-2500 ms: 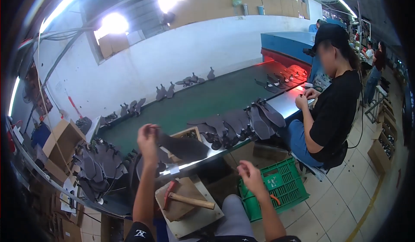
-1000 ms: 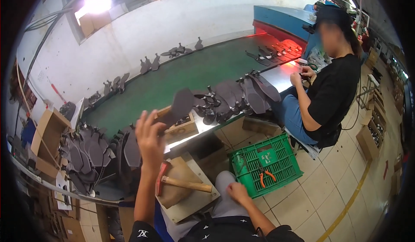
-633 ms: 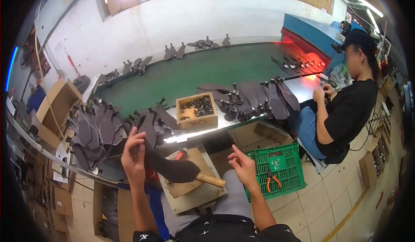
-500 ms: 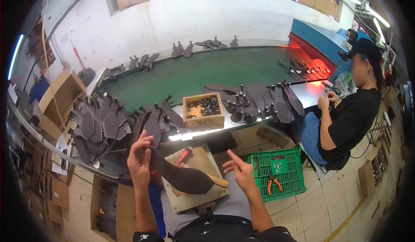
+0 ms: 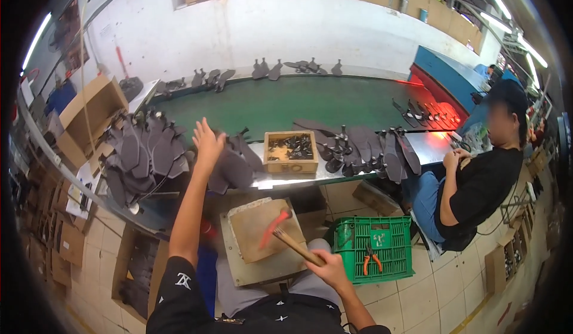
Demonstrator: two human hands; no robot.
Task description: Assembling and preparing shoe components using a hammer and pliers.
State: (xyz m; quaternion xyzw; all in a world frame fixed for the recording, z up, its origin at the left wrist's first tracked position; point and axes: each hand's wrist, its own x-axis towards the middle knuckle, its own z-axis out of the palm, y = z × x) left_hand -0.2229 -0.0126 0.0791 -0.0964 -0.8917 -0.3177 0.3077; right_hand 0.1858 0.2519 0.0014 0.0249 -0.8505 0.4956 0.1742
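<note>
Hammer (image 5: 292,244) now sits in the right hand (image 5: 329,269), fingers wrapped round its handle, over the pad (image 5: 248,232); the left hand (image 5: 209,146), fingers spread, is now by the soles (image 5: 233,170), many seemingly fitted, loose black pieces (image 5: 299,146) remaining in the wooden box (image 5: 290,167)

A black short-sleeved shirt (image 5: 298,322), dotted with small white star-like marks (image 5: 281,318), is worn with grey trousers (image 5: 234,298); the left sleeve (image 5: 170,304) is marked with a white emblem (image 5: 183,281)

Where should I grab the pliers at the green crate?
Probably by the orange handles, from the near side: they splay toward you, with the dark nose pointing away. Your right hand is closer but holds the hammer, so free it first.
</note>
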